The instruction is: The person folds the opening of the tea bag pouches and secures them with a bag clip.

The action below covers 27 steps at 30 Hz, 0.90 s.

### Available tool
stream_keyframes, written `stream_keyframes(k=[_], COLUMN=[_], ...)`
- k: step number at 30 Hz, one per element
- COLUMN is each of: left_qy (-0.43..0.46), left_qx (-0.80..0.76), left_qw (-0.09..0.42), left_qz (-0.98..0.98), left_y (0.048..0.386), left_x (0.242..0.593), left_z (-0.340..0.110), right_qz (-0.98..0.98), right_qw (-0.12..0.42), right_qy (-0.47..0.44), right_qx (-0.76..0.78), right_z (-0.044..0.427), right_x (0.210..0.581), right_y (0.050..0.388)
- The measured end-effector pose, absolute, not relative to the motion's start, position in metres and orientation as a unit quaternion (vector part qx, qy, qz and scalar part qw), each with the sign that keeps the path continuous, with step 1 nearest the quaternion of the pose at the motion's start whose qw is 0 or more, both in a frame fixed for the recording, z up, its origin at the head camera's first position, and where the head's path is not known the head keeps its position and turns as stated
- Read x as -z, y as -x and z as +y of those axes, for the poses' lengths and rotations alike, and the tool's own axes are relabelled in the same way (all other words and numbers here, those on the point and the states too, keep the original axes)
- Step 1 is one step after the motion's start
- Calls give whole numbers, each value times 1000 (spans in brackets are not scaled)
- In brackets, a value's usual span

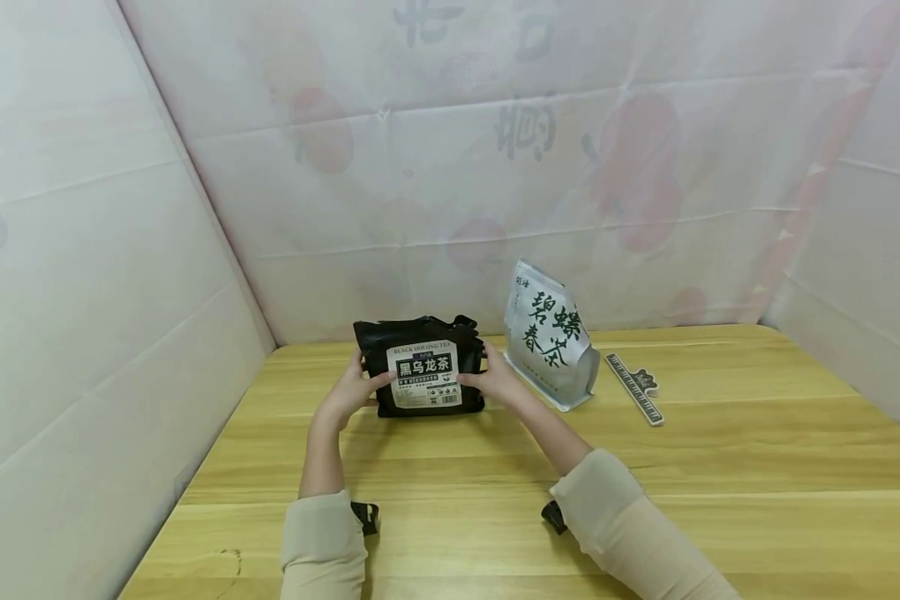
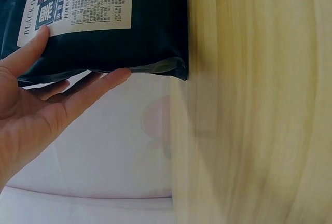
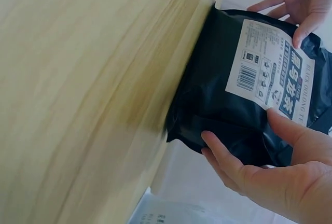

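A black oolong tea bag (image 1: 423,375) with a pale printed label stands upright near the back of the wooden table, its top crumpled. Its left side is gripped by my left hand (image 1: 347,393), thumb on the front by the label. My right hand (image 1: 501,383) holds the opposite side, thumb also on the label's edge. In the left wrist view, the left fingers (image 2: 98,89) reach along and behind the bag's side. The right wrist view shows both hands on the bag, whose bottom edge appears to meet the tabletop.
To the right of the black bag stands a silver-white tea bag (image 1: 551,342) with dark green characters. Farther right, a flat ruler (image 1: 636,390) with a small cut-out figure lies on the wooden table (image 1: 757,467). Printed cloth walls (image 1: 450,192) enclose the back and sides.
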<state>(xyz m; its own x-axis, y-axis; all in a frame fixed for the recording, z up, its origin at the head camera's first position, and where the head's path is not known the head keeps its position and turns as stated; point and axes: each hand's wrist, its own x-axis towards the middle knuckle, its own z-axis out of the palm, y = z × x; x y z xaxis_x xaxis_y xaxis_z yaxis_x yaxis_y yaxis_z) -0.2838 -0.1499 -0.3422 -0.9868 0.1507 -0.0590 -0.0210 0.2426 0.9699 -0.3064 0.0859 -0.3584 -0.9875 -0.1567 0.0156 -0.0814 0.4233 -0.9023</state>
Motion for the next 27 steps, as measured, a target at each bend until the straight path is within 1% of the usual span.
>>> stream_keyframes(k=[3,9,14,17,22,27], left_qy=[-43,-41,-23,-5,33,62], left_qx=[-599,-521,-530,-508,-430,-401], left_qw=[54,3,-35,-56,-59,-80], left_qz=[798,853,847,859,900,911], left_y=[282,276,273,268,258,248], left_x=[339,332,326,321,311,303], left_z=[-149,-151,-151,-150,-146,-140], right_qz=[852,845,838,832,847,859], right_qw=[31,33,25,20,-10,-45], right_qy=[68,92,95,99,109,111], right_qx=[518,525,537,546,520,499], right_z=[89,106,125,134,149,163], right_x=[354,341,329,321,312,309], right_y=[304,297,290,283,274,268])
